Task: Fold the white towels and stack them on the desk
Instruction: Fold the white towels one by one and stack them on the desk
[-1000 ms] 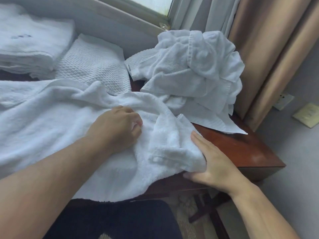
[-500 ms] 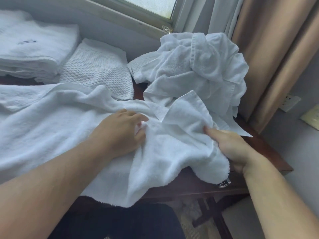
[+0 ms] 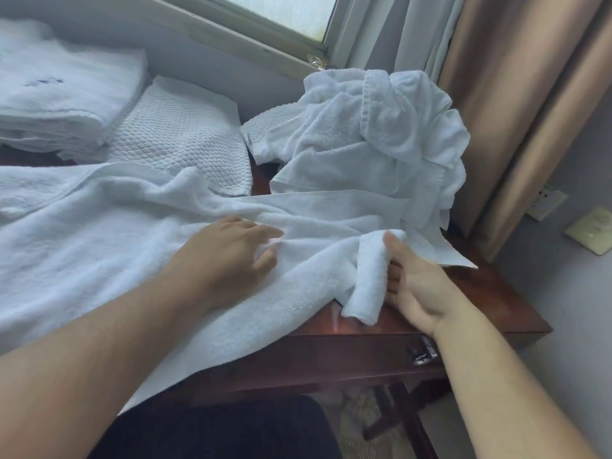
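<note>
Gripping one towel (image 3: 99,253): two hands (image 3: 228,256) (image 3: 417,286)

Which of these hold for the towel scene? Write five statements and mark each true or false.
1. The right hand grips a bunched edge of the towel. True.
2. The left hand hovers clear of the towel. False: it lies on it.
3. A folded stack lies at far left. True.
4. The crumpled pile is on the floor. False: it sits on the desk.
5. The desk is white plastic. False: it is dark reddish wood.
</note>
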Available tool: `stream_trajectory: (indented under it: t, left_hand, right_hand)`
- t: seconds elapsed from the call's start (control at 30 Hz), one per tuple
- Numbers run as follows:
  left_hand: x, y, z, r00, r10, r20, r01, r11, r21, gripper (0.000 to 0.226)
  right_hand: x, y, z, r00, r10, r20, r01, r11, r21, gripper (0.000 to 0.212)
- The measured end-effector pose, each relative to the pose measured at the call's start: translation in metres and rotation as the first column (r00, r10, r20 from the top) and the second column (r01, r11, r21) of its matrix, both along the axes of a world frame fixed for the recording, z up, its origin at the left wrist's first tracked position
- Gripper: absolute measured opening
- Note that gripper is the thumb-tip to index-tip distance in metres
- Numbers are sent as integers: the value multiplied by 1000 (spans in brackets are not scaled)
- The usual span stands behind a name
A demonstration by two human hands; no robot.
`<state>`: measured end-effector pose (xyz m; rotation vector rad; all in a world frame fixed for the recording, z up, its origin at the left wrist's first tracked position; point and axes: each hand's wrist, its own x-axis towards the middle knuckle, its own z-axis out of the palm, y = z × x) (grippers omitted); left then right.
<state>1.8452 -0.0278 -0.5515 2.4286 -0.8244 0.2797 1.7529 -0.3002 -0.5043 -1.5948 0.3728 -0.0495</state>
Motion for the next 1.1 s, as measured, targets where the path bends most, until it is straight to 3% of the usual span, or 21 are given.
stream_trajectory:
  t: [0.07,0.13,0.23,0.33,0.4,0.5,0.57,0.6,0.67,0.73,0.77,0.83,0.87,0.93,1.03,1.1]
  left_hand:
    - [2,-1,0,1000,-4,-2,4,1000,5,47]
    - [3,-1,1,1000,1,-5,-1,1000,8,47]
    - [2,0,-1,1000,13,1,-13,1000,6,45]
    - [5,-1,-2,1000,15,9,-15,1000,2,44]
    - [6,-1,-2,1000,16,7,-16,1000,6,44]
    - [6,0,-3,1000,19,20,-19,999,26,42]
    - [6,-2,-3,999,21,31,-22,999,39,42]
    - [7,-2,-4,999,24,35,-26,999,42,43]
    - [7,-2,-4,999,25,31,-27,998,50,45]
    - [8,-2,-5,999,16,31,-18,998,62,47]
    - [7,-2,-5,999,10,33,-12,998,67,46]
    - [7,-1,-5,999,-3,40,0,997,79,46]
    - [7,-1,-4,999,-9,41,5,996,86,46]
    - [7,-1,-4,999,-13,37,9,995,98,46]
    - [7,-1,-4,999,-14,46,8,992,129,47]
    - [6,-1,-4,998,-21,58,12,990,141,47]
  right_hand:
    - [6,7,-5,990,-139,4,139,988,-64,43]
    - [11,10,-3,968,-253,3,252,966,-52,22]
    - [6,2,7,953,-298,-59,303,946,114,25]
    - [-6,-19,18,967,-195,-167,223,960,167,34]
    - [-13,-35,21,960,-190,-204,206,977,61,37]
    - [-18,-61,24,915,-319,-246,269,938,-217,38]
    - [-19,-70,25,893,-355,-275,193,857,-478,40]
    - [-18,-71,25,882,-377,-282,120,759,-640,42]
    - [-16,-64,25,883,-432,-181,50,470,-881,45]
    - [-13,-48,28,918,-395,37,158,278,-948,45]
    - [-12,-37,29,948,-282,145,222,264,-938,42]
    - [-12,-13,30,976,35,216,189,365,-912,30]
    - [-11,-1,27,978,155,138,63,414,-908,27]
    - [-6,13,16,971,200,-130,-206,426,-881,26]
    - [6,1,6,934,-141,-328,-286,256,-923,22]
    - [7,-9,7,844,-285,-454,-430,148,-891,25]
